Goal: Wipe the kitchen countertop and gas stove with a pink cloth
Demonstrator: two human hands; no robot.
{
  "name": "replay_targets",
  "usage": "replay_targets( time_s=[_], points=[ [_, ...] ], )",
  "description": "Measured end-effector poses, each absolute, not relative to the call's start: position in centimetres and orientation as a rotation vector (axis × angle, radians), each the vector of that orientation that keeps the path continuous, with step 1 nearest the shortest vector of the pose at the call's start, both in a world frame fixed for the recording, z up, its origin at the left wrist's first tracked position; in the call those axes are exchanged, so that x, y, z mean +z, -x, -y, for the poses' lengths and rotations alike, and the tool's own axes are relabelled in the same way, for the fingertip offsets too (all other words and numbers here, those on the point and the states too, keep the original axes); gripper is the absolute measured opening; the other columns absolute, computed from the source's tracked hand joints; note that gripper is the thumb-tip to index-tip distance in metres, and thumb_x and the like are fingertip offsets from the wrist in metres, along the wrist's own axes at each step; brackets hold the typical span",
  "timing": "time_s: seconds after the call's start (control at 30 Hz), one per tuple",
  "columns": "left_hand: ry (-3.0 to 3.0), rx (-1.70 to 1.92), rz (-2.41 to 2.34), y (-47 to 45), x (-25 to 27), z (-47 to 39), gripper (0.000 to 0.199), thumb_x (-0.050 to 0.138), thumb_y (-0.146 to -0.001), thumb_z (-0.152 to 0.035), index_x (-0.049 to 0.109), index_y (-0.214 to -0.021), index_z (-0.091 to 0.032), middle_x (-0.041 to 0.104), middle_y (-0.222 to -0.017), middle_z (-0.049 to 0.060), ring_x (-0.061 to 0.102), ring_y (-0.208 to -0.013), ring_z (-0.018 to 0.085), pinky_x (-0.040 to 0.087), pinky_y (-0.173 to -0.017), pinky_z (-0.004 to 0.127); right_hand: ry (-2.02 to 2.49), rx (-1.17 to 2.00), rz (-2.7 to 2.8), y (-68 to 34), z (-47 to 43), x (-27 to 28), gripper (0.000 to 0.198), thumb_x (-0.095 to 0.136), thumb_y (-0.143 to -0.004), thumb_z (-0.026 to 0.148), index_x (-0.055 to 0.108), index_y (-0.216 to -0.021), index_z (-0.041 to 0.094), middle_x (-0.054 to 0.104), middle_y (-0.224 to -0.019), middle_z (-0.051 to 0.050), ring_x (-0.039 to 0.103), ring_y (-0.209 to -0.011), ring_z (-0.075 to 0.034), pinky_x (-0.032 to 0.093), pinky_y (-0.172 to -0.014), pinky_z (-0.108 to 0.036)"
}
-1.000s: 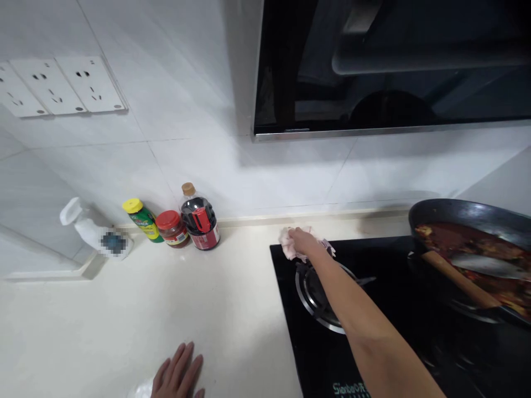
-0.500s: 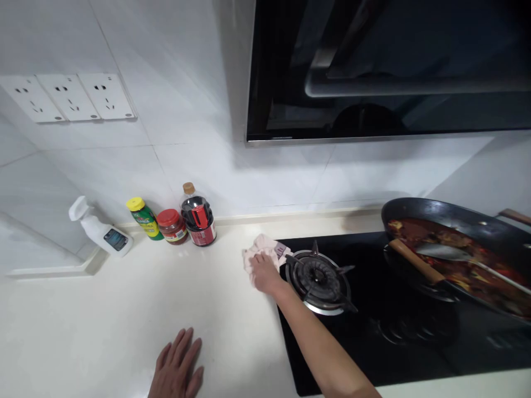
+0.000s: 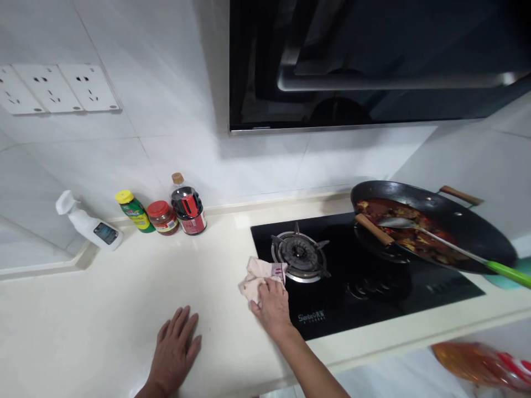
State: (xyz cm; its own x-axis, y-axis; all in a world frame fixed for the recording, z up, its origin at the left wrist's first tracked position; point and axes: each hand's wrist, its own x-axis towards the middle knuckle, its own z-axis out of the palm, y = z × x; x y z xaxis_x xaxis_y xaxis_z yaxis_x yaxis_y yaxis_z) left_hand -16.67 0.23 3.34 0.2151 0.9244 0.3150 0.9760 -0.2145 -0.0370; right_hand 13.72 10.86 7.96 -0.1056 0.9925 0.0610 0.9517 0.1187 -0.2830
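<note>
Wiping: one cloth [image 3: 259,272], two hands, three jars [image 3: 164,210].

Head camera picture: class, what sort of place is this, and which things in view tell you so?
Most likely a home kitchen. A gas hob is set into a pale countertop, a wok of red saucy food sits on it, and sauce bottles stand along the tiled wall.

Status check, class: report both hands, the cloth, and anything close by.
Left hand flat on counter. Right hand pressing cloth at hob edge. Burner beside it.
</note>
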Motion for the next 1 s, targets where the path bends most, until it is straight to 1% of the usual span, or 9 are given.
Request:
replay_targets(
  time_s=[0.23, 0.33, 0.43, 0.5, 0.6, 0.67, 0.83, 0.9, 1.0],
  points=[
    [2.297, -0.314, 1.885, 16.5, 3.7, -0.4, 0.047, 0.049, -0.094, -0.042, 0.058, -0.137, -0.025, 0.053, -0.152, 0.010, 0.045, -0.142, 0.028, 0.035, -0.111, 0.047, 1.660, 0.298, 2.086, -17.9, -1.1, 5.8, 0.033, 0.060, -0.071, 0.013, 0.058, -0.104, 0.021, 0.063, -0.114, -0.010, 0.052, -0.109, -0.029, 0.041, -0.099, -0.045],
    [2.302, -0.312, 1.901, 16.5, 3.7, -0.5, 0.048, 0.047, -0.095, -0.043, 0.058, -0.137, -0.024, 0.053, -0.151, 0.011, 0.044, -0.142, 0.029, 0.035, -0.111, 0.048, 1.617, 0.395, 1.958, -21.2, 3.1, 5.0, 0.021, 0.054, -0.071, 0.017, 0.053, -0.091, 0.023, 0.060, -0.093, -0.005, 0.056, -0.090, -0.025, 0.048, -0.081, -0.039],
    [2.306, -0.319, 1.905, 16.6, 3.6, -0.6, 0.049, 0.045, -0.095, -0.044, 0.059, -0.137, -0.023, 0.053, -0.152, 0.012, 0.043, -0.142, 0.030, 0.034, -0.111, 0.050, 1.756, 0.546, 1.727, -25.7, 5.9, 6.1, 0.011, 0.053, -0.075, 0.024, 0.046, -0.084, 0.025, 0.054, -0.078, 0.001, 0.054, -0.072, -0.020, 0.046, -0.065, -0.032],
    [2.304, -0.321, 1.900, 16.5, 3.6, -0.8, 0.049, 0.044, -0.095, -0.044, 0.059, -0.136, -0.023, 0.053, -0.151, 0.012, 0.043, -0.142, 0.030, 0.034, -0.112, 0.051, 1.840, 0.565, 1.523, -28.6, 6.1, 7.6, 0.019, 0.055, -0.078, 0.030, 0.049, -0.095, 0.025, 0.059, -0.086, 0.000, 0.058, -0.077, -0.020, 0.049, -0.068, -0.032],
    [2.303, -0.303, 1.908, 16.3, 3.7, -0.9, 0.049, 0.041, -0.095, -0.042, 0.060, -0.135, -0.021, 0.053, -0.151, 0.013, 0.043, -0.142, 0.030, 0.034, -0.111, 0.051, 1.855, 0.349, 1.267, -31.4, 3.6, 9.4, 0.041, 0.061, -0.081, 0.042, 0.052, -0.116, 0.023, 0.063, -0.111, -0.008, 0.061, -0.101, -0.025, 0.051, -0.086, -0.038],
    [2.303, -0.288, 1.915, 16.1, 3.8, -1.0, 0.049, 0.040, -0.095, -0.043, 0.061, -0.135, -0.021, 0.054, -0.151, 0.013, 0.043, -0.142, 0.030, 0.034, -0.111, 0.051, 1.849, 0.210, 1.286, -31.4, 0.6, 9.4, 0.044, 0.060, -0.082, 0.049, 0.057, -0.116, 0.022, 0.061, -0.121, -0.012, 0.057, -0.114, -0.029, 0.047, -0.097, -0.045],
    [2.296, -0.287, 1.922, 16.3, 3.9, -0.9, 0.053, 0.039, -0.095, -0.046, 0.060, -0.136, -0.021, 0.053, -0.152, 0.012, 0.042, -0.143, 0.029, 0.033, -0.112, 0.049, 2.170, 0.089, 1.679, -27.3, -5.4, 6.6, 0.037, 0.054, -0.090, 0.051, 0.071, -0.113, 0.027, 0.043, -0.154, -0.010, 0.024, -0.145, -0.044, 0.020, -0.110, -0.069],
    [2.299, -0.294, 1.916, 16.4, 3.8, -0.9, 0.053, 0.038, -0.094, -0.046, 0.059, -0.137, -0.021, 0.052, -0.152, 0.012, 0.042, -0.143, 0.029, 0.033, -0.113, 0.049, 2.235, 0.070, 1.748, -26.7, -6.1, 5.6, 0.040, 0.051, -0.092, 0.051, 0.068, -0.122, 0.030, 0.040, -0.157, -0.009, 0.021, -0.146, -0.044, 0.017, -0.111, -0.069],
    [2.300, -0.303, 1.898, 16.5, 3.8, -0.9, 0.054, 0.038, -0.094, -0.046, 0.058, -0.137, -0.021, 0.052, -0.152, 0.012, 0.042, -0.143, 0.029, 0.032, -0.113, 0.049, 2.228, 0.025, 1.777, -29.2, -5.9, 4.6, 0.038, 0.047, -0.094, 0.045, 0.067, -0.125, 0.032, 0.044, -0.153, -0.005, 0.027, -0.145, -0.036, 0.020, -0.114, -0.059]
  ],
)
